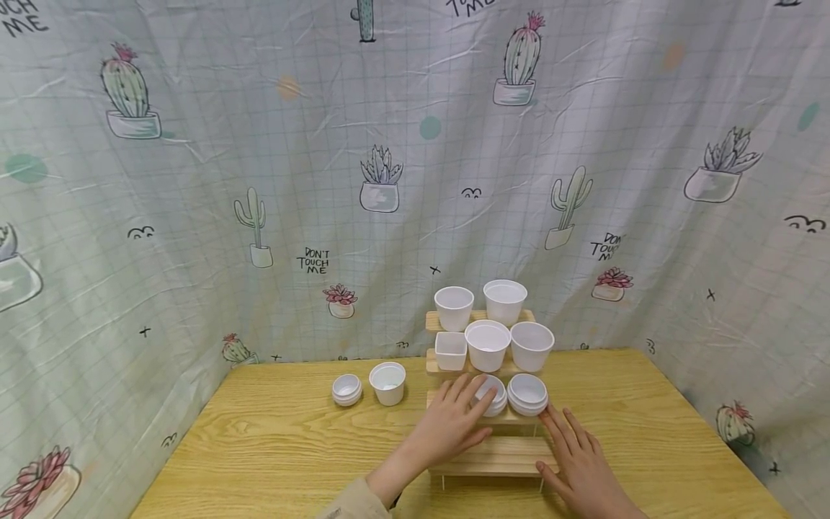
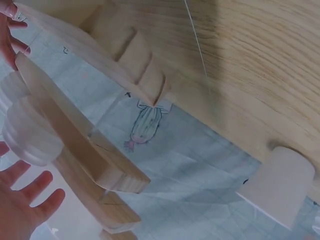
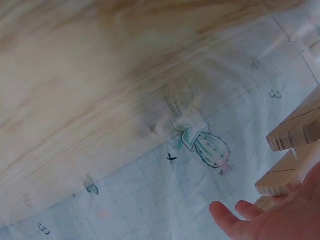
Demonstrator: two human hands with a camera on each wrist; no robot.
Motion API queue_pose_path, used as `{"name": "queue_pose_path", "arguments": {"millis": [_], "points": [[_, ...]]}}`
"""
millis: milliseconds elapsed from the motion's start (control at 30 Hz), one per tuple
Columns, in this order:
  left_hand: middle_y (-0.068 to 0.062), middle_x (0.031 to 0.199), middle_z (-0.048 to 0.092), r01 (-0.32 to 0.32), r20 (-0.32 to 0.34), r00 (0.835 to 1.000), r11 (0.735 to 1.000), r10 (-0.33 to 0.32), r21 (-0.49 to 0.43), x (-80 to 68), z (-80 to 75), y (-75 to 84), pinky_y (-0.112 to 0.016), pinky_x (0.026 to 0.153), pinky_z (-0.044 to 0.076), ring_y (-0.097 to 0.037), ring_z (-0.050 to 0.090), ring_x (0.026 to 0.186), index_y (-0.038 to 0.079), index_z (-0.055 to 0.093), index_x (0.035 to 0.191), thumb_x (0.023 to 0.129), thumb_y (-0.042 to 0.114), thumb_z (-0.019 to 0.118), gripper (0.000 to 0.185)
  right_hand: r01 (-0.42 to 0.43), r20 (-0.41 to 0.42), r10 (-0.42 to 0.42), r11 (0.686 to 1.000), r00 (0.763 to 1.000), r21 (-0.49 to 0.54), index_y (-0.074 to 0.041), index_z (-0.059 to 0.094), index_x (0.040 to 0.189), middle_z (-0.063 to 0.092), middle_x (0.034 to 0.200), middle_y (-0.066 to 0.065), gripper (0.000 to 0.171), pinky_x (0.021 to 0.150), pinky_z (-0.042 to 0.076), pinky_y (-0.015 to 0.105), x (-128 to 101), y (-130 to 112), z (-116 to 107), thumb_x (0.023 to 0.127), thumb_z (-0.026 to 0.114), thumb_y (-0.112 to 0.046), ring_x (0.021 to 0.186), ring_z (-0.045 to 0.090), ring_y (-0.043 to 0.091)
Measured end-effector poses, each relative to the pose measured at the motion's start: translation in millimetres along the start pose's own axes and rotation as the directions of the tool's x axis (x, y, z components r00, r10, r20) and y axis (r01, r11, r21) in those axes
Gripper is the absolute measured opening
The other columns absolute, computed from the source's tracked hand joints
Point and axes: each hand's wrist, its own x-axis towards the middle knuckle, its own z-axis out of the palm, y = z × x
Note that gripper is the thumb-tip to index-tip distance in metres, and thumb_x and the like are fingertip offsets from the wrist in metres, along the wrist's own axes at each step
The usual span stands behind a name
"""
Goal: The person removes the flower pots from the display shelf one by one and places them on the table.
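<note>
A tiered wooden rack (image 1: pixel 493 455) carries small white plastic pots. My left hand (image 1: pixel 454 419), its fingers spread and extended, is over a low ribbed pot (image 1: pixel 498 398) on the rack's third tier and partly covers it. In the left wrist view, the fingers (image 2: pixel 39 188) are beside the ribbed pot (image 2: pixel 31 131), not wrapped round it. At the rack's right side is my right hand (image 1: pixel 583 461), fingers fairly straight, with fingertips just below a second ribbed pot (image 1: pixel 527 395). Whether they touch the pot or rack is unclear.
Two larger pots, one of them a round pot (image 1: pixel 454 308), stand on the top tier. Below are a square pot (image 1: pixel 450 352) and two round ones. A small ribbed pot (image 1: pixel 346 390) and a taller pot (image 1: pixel 387 384) stand left on the table (image 1: pixel 272 440). A cactus-print curtain (image 1: pixel 415 238) surrounds it.
</note>
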Motion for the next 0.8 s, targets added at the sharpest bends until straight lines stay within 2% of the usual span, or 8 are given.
{"name": "queue_pose_path", "arguments": {"millis": [300,600,800], "points": [[-0.002,0.128,0.046,0.000,-0.025,1.000,0.999,0.001,0.051,10.8,8.4,2.2,-0.031,0.080,0.042,-0.019,0.047,0.105,0.021,0.043,0.126,0.081,0.056,0.050,0.058,0.002,0.007,-0.002,1.000,1.000,0.009,-0.016,0.021,0.142,0.018,0.149,0.001,0.079,0.083,0.038,0.052,-0.4,-0.5,-1.5,0.079,0.061,-0.041,0.131,0.022,0.029],[0.002,0.134,0.044,0.012,0.035,0.999,0.999,-0.013,0.034,16.7,9.4,5.1,-0.034,0.082,0.046,-0.026,0.051,0.108,0.021,0.043,0.130,0.084,0.054,0.047,0.057,0.001,0.007,-0.001,1.000,1.000,0.004,-0.016,0.021,0.142,0.018,0.149,0.002,0.079,0.081,0.040,0.053,0.1,-0.8,0.2,0.079,0.061,-0.041,0.130,0.023,0.030],[0.003,0.132,0.046,0.019,0.026,0.999,0.999,-0.020,0.046,18.6,9.3,6.3,-0.033,0.082,0.046,-0.026,0.051,0.108,0.022,0.045,0.128,0.084,0.054,0.047,0.054,-0.002,0.010,0.002,1.000,1.000,0.003,-0.016,0.020,0.143,0.016,0.149,0.001,0.080,0.080,0.040,0.054,0.2,0.4,0.2,0.079,0.061,-0.041,0.130,0.023,0.030]]}}
